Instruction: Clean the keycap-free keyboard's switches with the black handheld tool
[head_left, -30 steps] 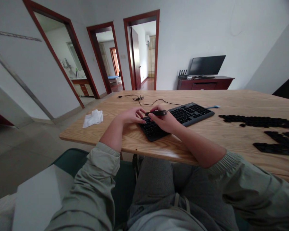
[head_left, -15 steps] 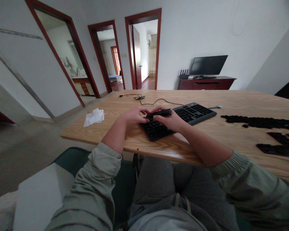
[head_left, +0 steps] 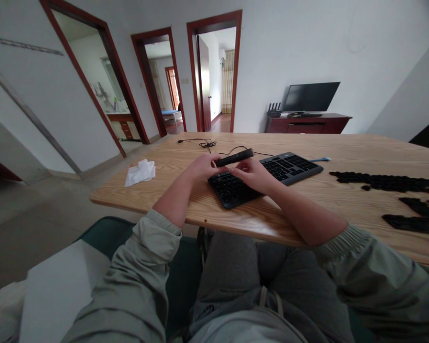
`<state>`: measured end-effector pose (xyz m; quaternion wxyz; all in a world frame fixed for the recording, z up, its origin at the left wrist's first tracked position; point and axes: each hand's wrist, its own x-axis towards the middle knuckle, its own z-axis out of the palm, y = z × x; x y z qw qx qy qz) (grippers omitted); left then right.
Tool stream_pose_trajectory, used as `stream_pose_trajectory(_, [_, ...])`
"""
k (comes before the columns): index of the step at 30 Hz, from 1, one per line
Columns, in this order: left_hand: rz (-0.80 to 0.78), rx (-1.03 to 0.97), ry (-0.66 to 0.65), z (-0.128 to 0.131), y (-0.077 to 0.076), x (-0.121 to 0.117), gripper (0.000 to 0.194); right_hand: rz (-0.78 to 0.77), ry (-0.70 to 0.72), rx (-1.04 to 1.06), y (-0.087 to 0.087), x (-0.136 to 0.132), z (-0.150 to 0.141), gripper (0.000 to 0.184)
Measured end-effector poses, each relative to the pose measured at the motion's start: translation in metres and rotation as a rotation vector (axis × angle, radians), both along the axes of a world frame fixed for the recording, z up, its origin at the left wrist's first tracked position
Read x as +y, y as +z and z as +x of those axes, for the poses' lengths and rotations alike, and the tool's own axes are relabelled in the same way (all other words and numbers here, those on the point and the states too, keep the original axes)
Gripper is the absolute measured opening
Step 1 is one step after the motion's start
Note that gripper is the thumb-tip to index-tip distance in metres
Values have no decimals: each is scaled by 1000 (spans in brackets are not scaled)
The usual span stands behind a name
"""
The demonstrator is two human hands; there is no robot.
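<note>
A black keyboard [head_left: 288,167] lies at an angle on the wooden table, its left part beneath my hands. Above it is a black stick-shaped tool [head_left: 236,157], its right end tilted up; its exact kind is unclear. My left hand [head_left: 202,169] is closed around the tool's left end. My right hand [head_left: 252,175] has its fingers bent against the tool's underside and near my left fingertips; part of its grip is hidden. The keyboard's cable [head_left: 208,143] runs behind it in a loose bundle.
Rows of black keycap-like pieces [head_left: 386,182] lie at the right, with more pieces [head_left: 414,221] nearer me. A crumpled white tissue [head_left: 140,172] is on the left. Behind the keyboard lies a thin blue item [head_left: 321,159]. The table's front edge [head_left: 236,228] is close to my lap.
The black tool has lifted off the keys and tilted, its right end higher. My left hand has risen and shifted slightly right to its left end; my right fingers have moved below it.
</note>
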<state>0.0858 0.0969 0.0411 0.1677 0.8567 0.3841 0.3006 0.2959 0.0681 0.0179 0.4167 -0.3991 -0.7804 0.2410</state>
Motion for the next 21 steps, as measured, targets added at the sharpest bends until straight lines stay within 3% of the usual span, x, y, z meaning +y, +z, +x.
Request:
stream_pose_trajectory(12, [9, 35, -74, 6, -1, -5, 33, -4, 12, 95, 0, 1, -2, 45])
stream_pose_trajectory(21, [52, 44, -26, 10, -3, -3, 30, 20, 1, 107, -2, 0, -1, 42])
